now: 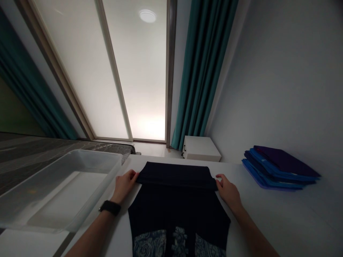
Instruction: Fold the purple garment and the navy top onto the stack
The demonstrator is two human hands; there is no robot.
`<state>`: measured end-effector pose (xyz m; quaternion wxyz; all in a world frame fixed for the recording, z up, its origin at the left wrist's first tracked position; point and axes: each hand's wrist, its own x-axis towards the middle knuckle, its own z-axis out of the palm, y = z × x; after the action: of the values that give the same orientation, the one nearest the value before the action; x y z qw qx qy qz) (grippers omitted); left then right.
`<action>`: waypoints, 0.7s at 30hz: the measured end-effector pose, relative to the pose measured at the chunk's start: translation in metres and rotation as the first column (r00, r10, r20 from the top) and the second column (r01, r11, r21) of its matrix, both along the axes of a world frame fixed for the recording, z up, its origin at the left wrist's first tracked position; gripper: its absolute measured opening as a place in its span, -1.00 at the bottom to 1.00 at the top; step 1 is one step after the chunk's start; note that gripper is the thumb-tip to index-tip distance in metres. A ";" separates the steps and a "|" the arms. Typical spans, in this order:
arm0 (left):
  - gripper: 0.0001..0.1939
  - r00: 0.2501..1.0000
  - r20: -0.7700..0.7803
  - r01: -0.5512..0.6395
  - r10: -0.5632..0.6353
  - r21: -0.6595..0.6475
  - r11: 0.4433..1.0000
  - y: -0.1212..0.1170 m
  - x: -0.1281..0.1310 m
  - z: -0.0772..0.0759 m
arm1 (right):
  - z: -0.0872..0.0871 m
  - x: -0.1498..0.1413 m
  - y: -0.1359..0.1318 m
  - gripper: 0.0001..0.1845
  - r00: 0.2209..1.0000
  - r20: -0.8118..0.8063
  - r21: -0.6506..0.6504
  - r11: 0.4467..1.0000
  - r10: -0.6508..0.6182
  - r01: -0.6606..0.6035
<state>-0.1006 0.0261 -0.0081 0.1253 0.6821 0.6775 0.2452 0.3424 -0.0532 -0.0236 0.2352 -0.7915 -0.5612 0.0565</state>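
A dark navy garment [178, 207] lies flat on the white table, its far part folded over into a straight band. Blue-and-white swirl-patterned patches show near its lower edge, where the frame cuts it off. My left hand [125, 182], with a black watch on the wrist, pinches the left end of the folded band. At the opposite end, my right hand [227, 191] grips the band's right corner between thumb and fingers, the index finger slightly raised.
A translucent plastic bin [88, 157] stands at the left. On the table's right side is a stack of folded blue and purple cloths [278, 169]. Beyond the table are a small white cabinet [200, 148], teal curtains [205, 71] and frosted sliding doors [144, 78].
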 end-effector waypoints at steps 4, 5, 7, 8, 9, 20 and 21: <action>-0.62 0.994 0.113 -0.006 0.005 0.001 1.000 0.001 -0.001 0.001 | 0.003 0.000 0.000 -0.67 0.999 -0.048 0.077 0.997 0.016 -0.012; -0.61 0.988 0.157 -0.011 0.013 -0.014 1.000 0.001 -0.001 0.001 | 0.005 0.000 0.000 -0.66 0.998 -0.070 0.107 0.994 0.010 -0.003; -0.59 0.983 0.182 -0.021 0.027 -0.036 0.999 0.002 -0.002 0.002 | 0.006 0.000 0.000 -0.65 0.997 -0.072 0.138 0.990 0.006 0.004; -0.60 0.988 0.154 -0.025 0.031 -0.040 0.999 0.002 -0.002 0.002 | 0.006 -0.001 0.000 -0.66 0.999 -0.049 0.128 0.992 0.008 -0.002; -0.62 0.994 0.106 -0.026 0.030 -0.038 0.999 0.001 -0.002 0.002 | 0.006 -0.001 -0.001 -0.66 1.000 -0.016 0.103 0.995 0.016 -0.014; -0.74 0.999 0.033 0.024 -0.022 -0.045 0.999 -0.006 -0.002 0.006 | 0.007 0.001 -0.008 -0.68 0.989 0.111 -0.012 0.995 0.099 -0.098; -0.73 0.998 0.060 0.033 -0.030 -0.039 0.999 -0.006 -0.002 0.006 | 0.006 0.002 -0.008 -0.68 0.992 0.098 -0.001 0.996 0.086 -0.086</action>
<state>-0.1030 0.0203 -0.0020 0.1630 0.6823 0.6675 0.2497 0.3441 -0.0615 -0.0173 0.2062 -0.7680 -0.6058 0.0269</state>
